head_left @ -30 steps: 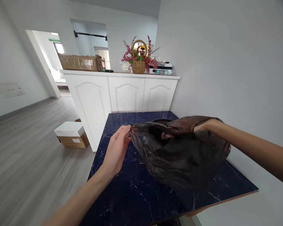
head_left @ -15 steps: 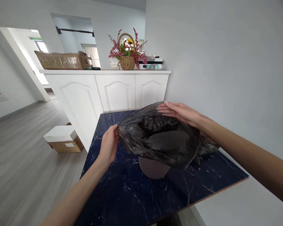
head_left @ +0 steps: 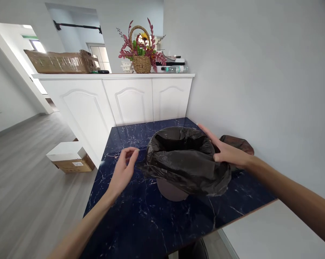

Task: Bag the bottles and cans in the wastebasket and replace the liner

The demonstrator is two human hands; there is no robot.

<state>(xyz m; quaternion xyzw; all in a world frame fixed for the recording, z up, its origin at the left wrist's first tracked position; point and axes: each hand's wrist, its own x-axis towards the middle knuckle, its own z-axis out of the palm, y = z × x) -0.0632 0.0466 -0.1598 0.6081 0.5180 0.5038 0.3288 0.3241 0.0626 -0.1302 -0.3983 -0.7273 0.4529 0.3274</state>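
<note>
A black plastic garbage bag [head_left: 189, 165] lines a round bin [head_left: 171, 190] that stands on the dark blue marbled table [head_left: 130, 216]. The bag is folded over the rim and hangs loosely down the outside, so only the lower wall of the bin shows. My left hand [head_left: 126, 163] is just left of the bag, thumb and fingers curved apart with nothing between them. At the right side of the rim, my right hand [head_left: 224, 151] rests against the bag with its fingers spread; some of them are hidden behind the rim.
Beyond my right hand lies a dark reddish bundle [head_left: 239, 144] by the wall. White cabinets [head_left: 132, 100] border the table's far edge, with a flower basket [head_left: 142, 64], plastic bottles [head_left: 175, 69] and a wrapped carton [head_left: 61, 62] on top. A box [head_left: 70, 158] sits on the floor at left.
My left hand has let go of the bag's edge. The bag has come down over the rim, and my right hand has moved down and right onto its side.
</note>
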